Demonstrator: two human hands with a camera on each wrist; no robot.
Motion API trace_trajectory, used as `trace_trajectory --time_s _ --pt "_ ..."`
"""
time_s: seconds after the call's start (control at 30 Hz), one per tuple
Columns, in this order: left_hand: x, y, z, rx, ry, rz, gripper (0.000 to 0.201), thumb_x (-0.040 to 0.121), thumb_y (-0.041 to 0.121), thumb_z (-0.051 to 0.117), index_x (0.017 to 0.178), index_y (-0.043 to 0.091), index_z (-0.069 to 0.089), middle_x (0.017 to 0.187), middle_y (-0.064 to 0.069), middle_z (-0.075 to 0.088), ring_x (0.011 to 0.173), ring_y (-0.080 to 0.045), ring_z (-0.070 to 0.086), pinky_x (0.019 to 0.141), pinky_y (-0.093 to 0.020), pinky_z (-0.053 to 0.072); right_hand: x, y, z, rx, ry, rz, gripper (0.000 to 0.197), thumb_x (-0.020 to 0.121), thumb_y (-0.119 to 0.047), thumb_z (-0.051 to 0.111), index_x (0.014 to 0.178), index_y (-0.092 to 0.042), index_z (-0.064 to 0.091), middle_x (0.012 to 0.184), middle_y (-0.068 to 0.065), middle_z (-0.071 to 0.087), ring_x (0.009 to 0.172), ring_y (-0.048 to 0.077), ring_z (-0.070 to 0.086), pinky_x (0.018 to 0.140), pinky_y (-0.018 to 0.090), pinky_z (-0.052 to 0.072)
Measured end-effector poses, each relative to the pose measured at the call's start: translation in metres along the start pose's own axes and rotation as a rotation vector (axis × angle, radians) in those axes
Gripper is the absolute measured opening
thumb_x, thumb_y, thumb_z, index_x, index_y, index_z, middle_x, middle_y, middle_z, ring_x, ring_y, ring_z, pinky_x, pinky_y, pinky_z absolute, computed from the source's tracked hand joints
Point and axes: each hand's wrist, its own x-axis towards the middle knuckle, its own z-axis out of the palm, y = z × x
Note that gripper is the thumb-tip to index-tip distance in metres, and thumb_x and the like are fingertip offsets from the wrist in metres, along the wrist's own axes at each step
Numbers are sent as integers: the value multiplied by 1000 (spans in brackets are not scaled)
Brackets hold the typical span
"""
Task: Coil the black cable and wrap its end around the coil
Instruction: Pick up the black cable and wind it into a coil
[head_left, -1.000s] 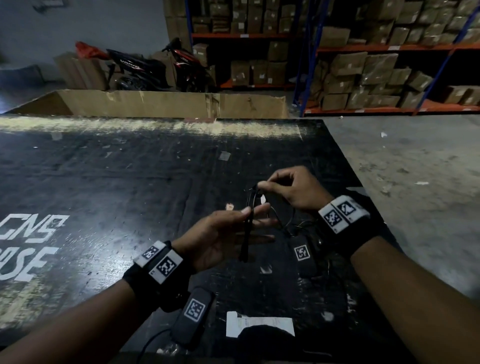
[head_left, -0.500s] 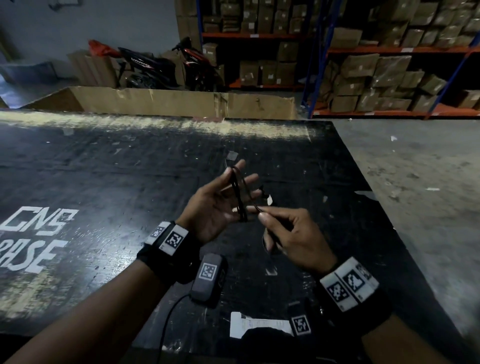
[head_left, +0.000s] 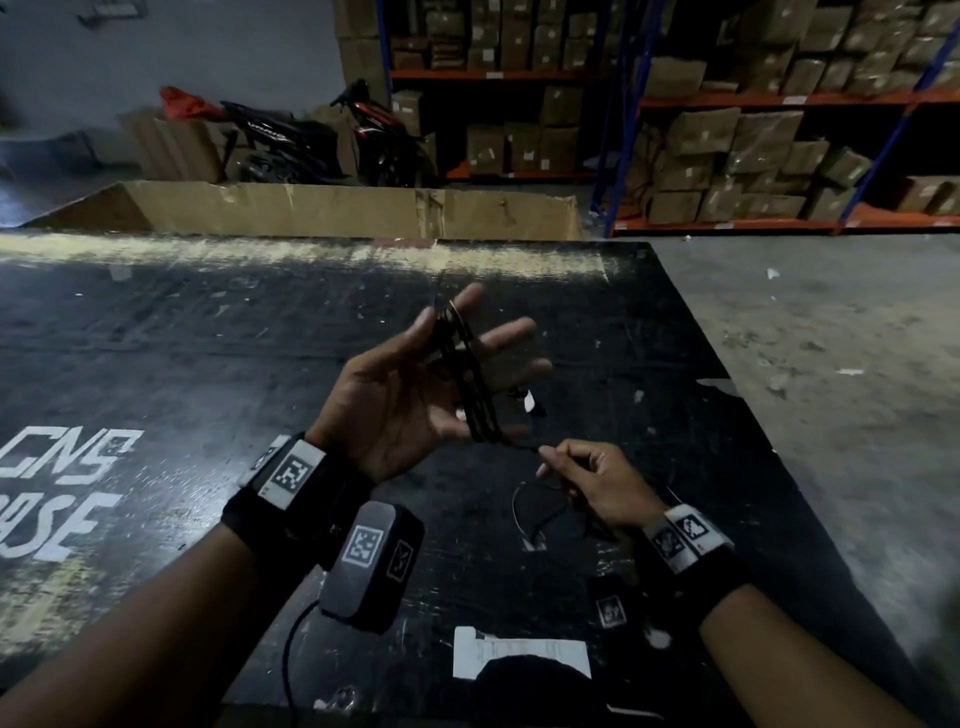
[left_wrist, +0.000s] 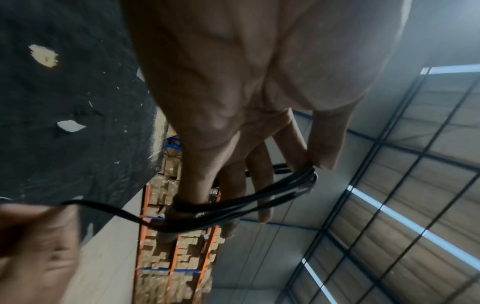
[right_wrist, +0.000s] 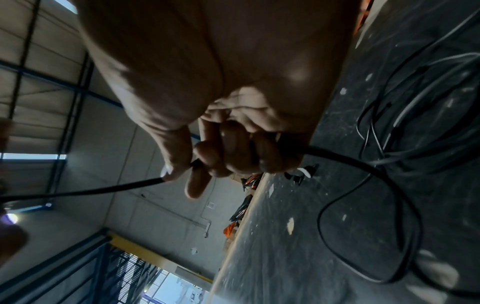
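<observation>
Head view: left hand (head_left: 415, 395) splayed, black cable (head_left: 470, 384) coil looped lengthwise over fingers; right hand (head_left: 597, 480) pinches free strand just below-right.

A warehouse, clearly: tall blue-and-orange racking (head_left: 769, 98) packed with brown cardboard boxes (head_left: 701, 137), bare concrete floor (head_left: 831, 338), a parked motorbike (head_left: 311, 140) by the wall, a metal-framed panel roof (left_wrist: 415, 144) overhead, and a scuffed black desk (head_left: 208, 353) up front.
</observation>
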Motion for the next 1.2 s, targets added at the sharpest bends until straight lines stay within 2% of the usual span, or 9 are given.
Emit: trace_trajectory --time_s 0.13,0.33,0.43,0.6,0.67,0.8,0.9,1.03,1.2 --pt "-8 -28 -5 159 -28 -208 48 93 38 68 139 23 64 158 -18 50 145 -49 45 115 -75 24 22 -21 -17 -164 56 -82 23 93 -21 68 74 -11 74 74 7 74 66 7 62 66 28 50" --pt "-9 -51 -14 425 195 -303 54 101 26 55 138 -14 53 151 -8 61 133 -41 62 113 -71 35 30 -93 -16 -410 -46 -232 27 86 -32 76 66 -15 76 66 3 75 57 6 62 59 24 48" --pt "-7 -55 -16 468 222 -355 59 101 24 55 134 -24 47 148 -6 63 130 -34 65 96 -47 56 27 -112 -12 -407 -77 -218 31 88 -35 75 64 -14 76 58 11 68 48 10 51 50 22 40" --pt "-7 -60 -22 537 247 -368 51 99 17 55 136 -18 55 139 -6 70 121 -25 72 78 -26 60 22 -126 -13 -382 -122 -164 36 92 -34 71 73 -5 80 50 12 62 43 15 40 49 25 34" --pt "-8 -59 -28 567 281 -357 44 104 17 53 136 -12 59 142 -9 68 124 -31 69 79 -29 61 14 -125 -11 -409 -178 -205 29 89 -35 73 70 -13 80 56 16 66 51 23 43 55 31 35" --pt "-11 -49 -38 512 360 -274 50 98 32 59 139 3 62 146 -14 65 132 -43 62 108 -64 46 -5 -113 -7 -381 -133 -275 21 94 -17 68 80 -7 80 46 -16 60 43 -1 49 51 13 35" --pt "-10 -40 -37 446 402 -197 45 98 30 55 133 6 69 152 -4 60 129 -40 65 101 -61 54 -21 -93 4 -310 -69 -309 19 96 -13 65 89 -4 80 48 -23 60 45 -3 52 52 8 36" --pt "-2 -31 -31 409 434 -103 40 96 32 53 131 19 69 144 -9 67 120 -31 72 88 -47 64 -36 -61 24 -25 -40 -246 21 100 -13 58 103 -6 79 52 -8 56 47 5 47 52 15 39" --pt "5 -16 -34 359 429 -28 46 97 44 50 141 33 58 147 -8 64 135 -37 62 113 -71 39 -41 -22 34 80 -68 -161 22 100 -11 57 102 -2 77 53 5 54 42 4 45 44 15 36"
